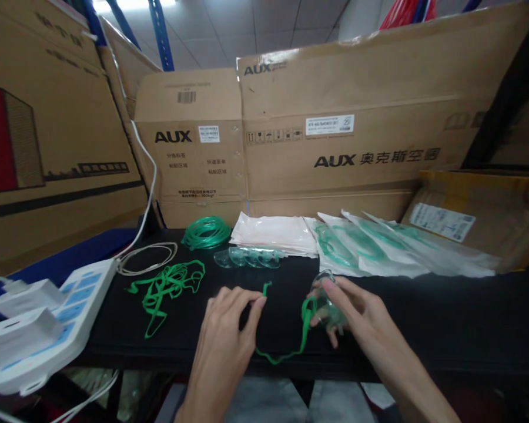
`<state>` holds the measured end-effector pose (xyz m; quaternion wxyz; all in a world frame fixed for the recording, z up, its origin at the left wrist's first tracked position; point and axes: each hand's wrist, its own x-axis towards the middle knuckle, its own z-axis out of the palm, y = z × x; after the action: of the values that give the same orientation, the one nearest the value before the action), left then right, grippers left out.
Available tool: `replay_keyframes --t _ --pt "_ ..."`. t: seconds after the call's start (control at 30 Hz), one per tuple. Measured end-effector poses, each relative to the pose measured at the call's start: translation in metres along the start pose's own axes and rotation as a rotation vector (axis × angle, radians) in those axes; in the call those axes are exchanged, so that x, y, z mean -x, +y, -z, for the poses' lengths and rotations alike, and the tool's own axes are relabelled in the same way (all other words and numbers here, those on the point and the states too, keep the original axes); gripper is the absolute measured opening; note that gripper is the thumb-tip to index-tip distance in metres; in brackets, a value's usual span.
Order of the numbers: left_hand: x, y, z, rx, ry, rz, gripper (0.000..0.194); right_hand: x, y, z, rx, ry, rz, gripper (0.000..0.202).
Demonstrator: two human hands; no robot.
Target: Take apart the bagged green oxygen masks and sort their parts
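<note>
Seen from my own head, my two bare hands work above a black tabletop (423,329). My left hand (227,323) has its thumb and forefinger pressed together, pinching one end of a narrow green strap (307,322); a short tip pokes up above the pinch. The strap sags in a loose curve between my hands, near the table's front edge, then climbs to a bunched green loop beside my right hand (358,304). That hand is curled around a clear plastic mask (328,314), the thumb on its upper side and the other fingers partly hidden around and below it. I cannot tell exactly how the strap joins the mask.

Left of my left hand lies a tangled heap of green straps (171,285). Ahead of my hands, a row of overlapping clear masks (253,257) lies in front of a stack of white bags (275,229), with a coil of green tubing (206,232) to their left. Further right, white packets (357,241) with green showing through fan out. A white power strip (77,320) sits at far left. Cardboard (335,176) walls the back.
</note>
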<state>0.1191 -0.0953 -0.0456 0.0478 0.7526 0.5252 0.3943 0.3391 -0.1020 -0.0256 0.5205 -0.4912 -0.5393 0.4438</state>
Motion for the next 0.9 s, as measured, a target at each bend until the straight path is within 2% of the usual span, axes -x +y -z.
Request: replay_keyframes --t 0.13,0.3,0.47,0.7,0.8,0.9 --pt "-0.005 0.0 -0.003 0.058 -0.068 -0.013 0.016 -0.002 0.005 0.006 0.033 0.04 0.033 0.046" --pt "-0.015 0.028 -0.016 0.155 -0.007 -0.034 0.032 -0.001 0.009 0.0 0.03 -0.023 0.096 0.039" --pt "-0.024 0.041 -0.026 0.148 -0.158 -0.086 0.012 0.0 0.013 -0.003 0.043 -0.033 0.15 0.035" --pt "-0.023 0.05 -0.032 0.133 -0.114 -0.138 0.011 0.0 0.011 -0.012 0.391 0.232 0.275 0.009" --pt "-0.022 0.049 -0.029 0.16 -0.095 -0.158 0.012 -0.002 0.008 -0.008 0.47 0.264 0.359 0.014" --pt "-0.021 0.042 -0.025 0.183 -0.068 -0.144 0.011 -0.005 0.008 0.002 0.554 0.363 0.413 0.015"
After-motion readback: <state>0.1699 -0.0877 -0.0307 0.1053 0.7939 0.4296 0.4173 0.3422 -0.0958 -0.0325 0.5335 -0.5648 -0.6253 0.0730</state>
